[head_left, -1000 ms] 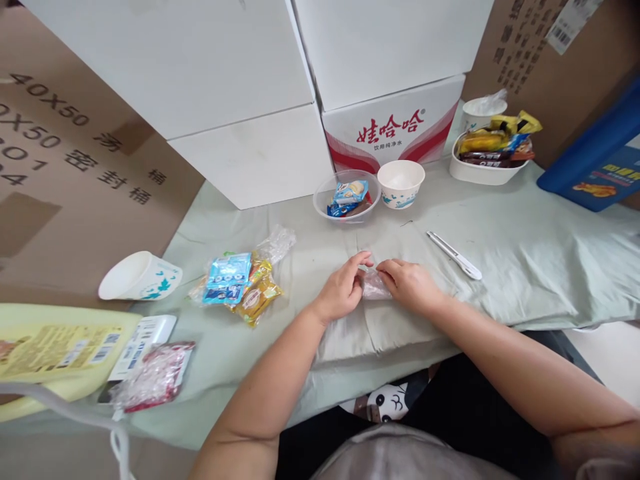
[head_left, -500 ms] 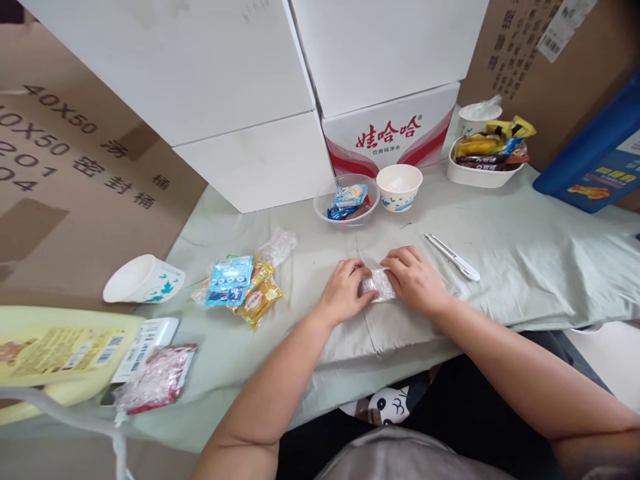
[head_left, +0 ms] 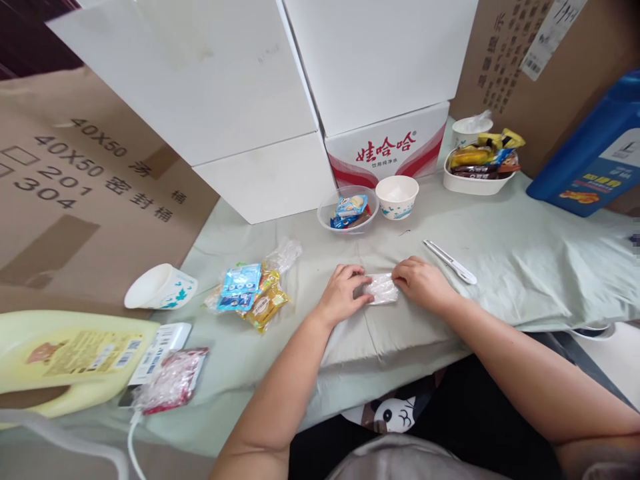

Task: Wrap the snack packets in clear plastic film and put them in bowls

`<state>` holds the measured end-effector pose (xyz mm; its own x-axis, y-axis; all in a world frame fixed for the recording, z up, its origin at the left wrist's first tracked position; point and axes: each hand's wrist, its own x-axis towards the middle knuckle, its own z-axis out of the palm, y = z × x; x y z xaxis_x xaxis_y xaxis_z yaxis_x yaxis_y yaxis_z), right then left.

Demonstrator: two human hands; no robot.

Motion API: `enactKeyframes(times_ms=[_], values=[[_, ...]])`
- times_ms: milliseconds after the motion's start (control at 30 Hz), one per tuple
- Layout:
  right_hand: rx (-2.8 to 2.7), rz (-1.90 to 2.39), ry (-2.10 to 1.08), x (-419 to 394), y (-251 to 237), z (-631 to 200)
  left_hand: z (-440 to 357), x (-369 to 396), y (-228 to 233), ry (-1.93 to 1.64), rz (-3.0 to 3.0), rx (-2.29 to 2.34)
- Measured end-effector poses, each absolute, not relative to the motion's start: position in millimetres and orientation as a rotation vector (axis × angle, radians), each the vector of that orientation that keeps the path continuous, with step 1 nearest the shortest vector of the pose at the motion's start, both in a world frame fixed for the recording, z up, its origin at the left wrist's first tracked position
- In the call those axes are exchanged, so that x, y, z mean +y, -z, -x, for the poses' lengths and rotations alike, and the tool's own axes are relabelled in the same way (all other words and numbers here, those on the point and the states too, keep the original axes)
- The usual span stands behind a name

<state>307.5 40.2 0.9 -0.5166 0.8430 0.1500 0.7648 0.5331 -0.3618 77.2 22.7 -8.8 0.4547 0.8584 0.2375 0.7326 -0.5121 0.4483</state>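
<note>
Head view showed a white carton (head_left: 387, 150) printed with red Chinese characters and red swooshes, and a brown cardboard sheet (head_left: 85, 180) marked "40X50", "201" and "304". A clear bowl (head_left: 349, 210) held blue-wrapped snacks; the paper cup (head_left: 397, 196) beside it looked white inside. A white tray (head_left: 473, 180) carried yellow and dark wrapped bars. Another paper cup (head_left: 160, 287) lay tipped on its side near a pile of blue and yellow sachets (head_left: 253, 297). On the green-clothed counter (head_left: 525, 267), the small clear packet (head_left: 381, 289) lay between both hands: the left hand (head_left: 343, 293) pinched its left end with its fingers, the right hand (head_left: 423, 283) its right end. A white pen-like tool (head_left: 453, 261) lay just beside.
</note>
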Motion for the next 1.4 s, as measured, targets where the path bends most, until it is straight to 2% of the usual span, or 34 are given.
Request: enactKeyframes(times_ms=[167, 333, 500, 600, 700, 867, 1000, 1100, 1233, 1400], values=[[-2.33, 1.547, -0.268, 43.4, 2.0, -307.7, -77.9, 28.2, 2.4, -0.748, -2.532, 1.188], [-2.355, 1.526, -0.278, 47.4, 4.5, -303.3, -96.1, 87.2, -57.3, -0.993, -2.548, 1.543], [-2.367, 1.468, -0.317, 48.9, 5.0, -307.8, -142.9, 173.0, -100.0, -0.81, -2.635, 1.756], [-2.38, 1.419, -0.33, 47.7, 4.2, -311.3, -164.3, 196.4, -94.9, -0.525, -2.596, 1.795], [-2.388, 1.373, -0.351, 46.5, 3.8, -314.8, -164.9, 194.6, -85.0, -0.468, -2.61, 1.797], [-2.438, 1.329, -0.356, 45.2, 2.0, -317.9, -105.1, 177.5, -92.6, -0.437, -2.662, 1.855], [-2.492, 1.344, -0.352, 43.6, -1.3, -314.3, -22.5, 162.0, -112.6, -0.049, -2.351, 2.218], [-2.512, 1.359, -0.364, 42.7, -2.7, -310.2, 30.1, 143.6, -119.1, 0.188, -2.136, 2.319], [-2.516, 1.374, -0.376, 42.6, -1.4, -308.0, 61.5, 118.1, -104.7, 0.387, -1.963, 2.315], [-2.503, 1.376, -0.382, 42.8, 3.0, -311.0, 52.4, 97.3, -69.1, 0.427, -1.94, 2.325]])
